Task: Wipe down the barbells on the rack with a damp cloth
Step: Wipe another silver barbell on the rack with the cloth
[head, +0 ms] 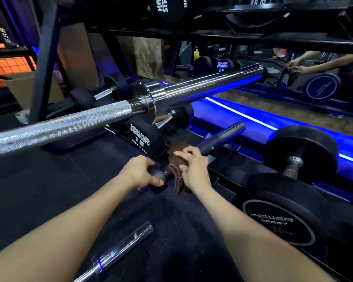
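Below the chrome barbell (90, 119), the left hand (140, 171) is gripping the dark bar (222, 137) collar; the right hand (194, 165) is clasping the brown cloth (176, 174) around it. The bar is risking rolling if the left grip slackens.

the cloth (176, 171) under the right hand (194, 165) is brown, wrapped on a dark bluish-black bar (222, 139). above the hands runs a bright chrome barbell (202, 86) with a silver cross-hatched grip, and right of the hands sits a black dumbbell (281, 218) with white lettering beside a vivid blue light strip (243, 115).
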